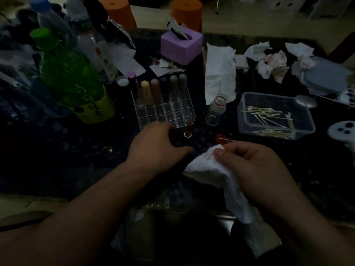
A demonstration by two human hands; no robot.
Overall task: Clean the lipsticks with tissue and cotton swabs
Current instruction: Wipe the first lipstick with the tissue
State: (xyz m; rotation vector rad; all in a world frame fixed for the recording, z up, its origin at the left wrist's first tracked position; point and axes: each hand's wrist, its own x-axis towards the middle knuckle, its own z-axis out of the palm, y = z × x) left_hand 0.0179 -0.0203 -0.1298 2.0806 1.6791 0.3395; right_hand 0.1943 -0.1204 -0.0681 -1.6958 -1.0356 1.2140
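My left hand grips a dark lipstick tube whose uncapped red lipstick points away from me, just in front of a clear acrylic lipstick rack. Several lipsticks stand in the rack's back row. My right hand holds a white tissue with a red stain and pinches a cotton swab that points left. A small red cap lies on the table behind the swab's tip. A clear tub of cotton swabs stands at the right.
A small clear bottle stands open beside the rack. A green bottle and clear bottles crowd the left. A purple tissue box, a flat tissue and crumpled stained tissues lie at the back. The tabletop is dark.
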